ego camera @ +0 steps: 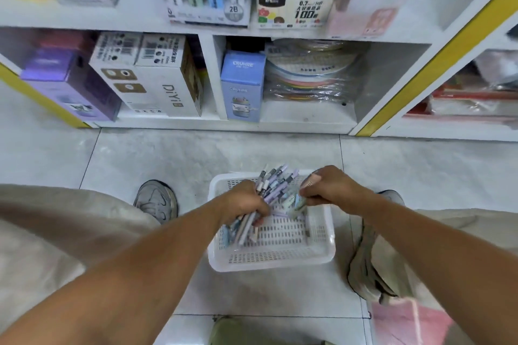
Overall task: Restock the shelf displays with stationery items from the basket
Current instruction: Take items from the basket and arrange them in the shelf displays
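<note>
Both hands low over white basket (280, 260)
Left hand (244, 202) gripping pen bundle (273, 186); right hand (328, 187) pinching blurred small items, fingers curled.

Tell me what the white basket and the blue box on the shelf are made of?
The white basket looks like plastic: thin, slightly see-through walls with moulded rows of slots. The blue box is probably printed cardboard, with sharp folded edges and a matte face, though the blur leaves that open.

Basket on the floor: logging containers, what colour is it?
White, with slotted walls; the head view shows the basket clearly.
</note>
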A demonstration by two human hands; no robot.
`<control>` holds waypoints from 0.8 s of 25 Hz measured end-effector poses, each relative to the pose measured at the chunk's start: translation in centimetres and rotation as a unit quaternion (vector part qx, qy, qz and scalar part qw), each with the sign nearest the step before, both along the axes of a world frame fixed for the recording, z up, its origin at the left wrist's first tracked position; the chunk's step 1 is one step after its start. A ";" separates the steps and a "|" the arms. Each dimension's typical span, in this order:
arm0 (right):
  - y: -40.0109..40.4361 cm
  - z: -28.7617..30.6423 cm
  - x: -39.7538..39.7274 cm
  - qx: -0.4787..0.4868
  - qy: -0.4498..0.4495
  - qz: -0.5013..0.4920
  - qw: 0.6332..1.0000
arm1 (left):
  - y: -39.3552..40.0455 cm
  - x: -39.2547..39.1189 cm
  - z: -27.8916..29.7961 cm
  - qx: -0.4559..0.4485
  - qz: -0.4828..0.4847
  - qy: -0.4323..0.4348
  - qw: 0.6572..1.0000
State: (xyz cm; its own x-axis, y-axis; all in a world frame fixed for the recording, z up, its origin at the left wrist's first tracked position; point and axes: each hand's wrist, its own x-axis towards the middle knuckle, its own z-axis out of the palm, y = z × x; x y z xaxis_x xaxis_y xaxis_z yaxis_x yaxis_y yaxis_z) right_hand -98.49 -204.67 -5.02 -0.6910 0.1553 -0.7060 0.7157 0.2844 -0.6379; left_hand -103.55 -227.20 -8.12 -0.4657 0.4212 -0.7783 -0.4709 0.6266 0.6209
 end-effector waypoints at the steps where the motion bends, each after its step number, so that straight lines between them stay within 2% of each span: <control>1: 0.1 1.3 -0.4 -0.018 0.009 -0.021 1.000 | 0.5 -0.2 1.3 0.026 0.036 0.000 0.999; 4: 0.2 5.6 -1.5 -0.051 0.045 -0.045 0.997 | 2.2 -0.9 5.9 0.096 0.101 0.021 0.990; 9: -1.0 12.5 -2.8 -0.043 0.146 -0.068 0.986 | 3.3 -2.1 13.3 0.161 0.107 0.081 0.978; 13: -2.7 17.4 -4.1 -0.021 0.225 -0.090 0.970 | 2.5 -2.7 19.3 0.175 0.104 0.168 0.964; 17: -4.2 21.5 -5.4 -0.058 0.257 -0.089 0.961 | 0.5 -3.6 24.0 0.153 0.125 0.252 0.947; 20: -4.8 24.7 -6.7 -0.105 0.286 -0.081 0.949 | -1.2 -4.8 27.1 0.143 0.160 0.280 0.936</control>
State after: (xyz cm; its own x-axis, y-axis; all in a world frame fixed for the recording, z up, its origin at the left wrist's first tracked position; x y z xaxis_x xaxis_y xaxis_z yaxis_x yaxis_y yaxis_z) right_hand -105.20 -209.52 19.68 -0.9495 0.1898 -0.2497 0.2586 0.0229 -0.9657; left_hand -108.33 -228.43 19.00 -0.9046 0.3441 -0.2515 -0.1569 0.2797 0.9472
